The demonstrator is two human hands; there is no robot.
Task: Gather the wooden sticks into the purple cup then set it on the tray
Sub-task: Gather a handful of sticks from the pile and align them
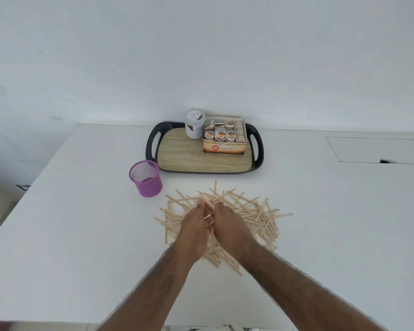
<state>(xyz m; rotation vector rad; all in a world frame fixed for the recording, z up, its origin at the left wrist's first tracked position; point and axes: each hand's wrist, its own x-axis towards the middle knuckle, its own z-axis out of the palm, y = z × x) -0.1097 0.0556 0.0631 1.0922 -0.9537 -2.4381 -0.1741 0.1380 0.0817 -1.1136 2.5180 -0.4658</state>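
Observation:
A loose pile of wooden sticks point(256, 211) lies spread on the white table in front of me. My left hand point(195, 229) and my right hand point(230, 225) rest side by side on the middle of the pile, fingers curled down into the sticks and closing on some of them. The purple mesh cup point(146, 179) stands upright and looks empty, to the left of the pile. Behind it sits the black tray point(151, 144) with a wood-look floor, its near half bare.
On the tray's far side stand a white jar point(194, 124) and an open box of tea bags point(225, 137). The table's left edge runs diagonally past the cup. A rectangular hatch point(373, 149) is set into the table at the far right.

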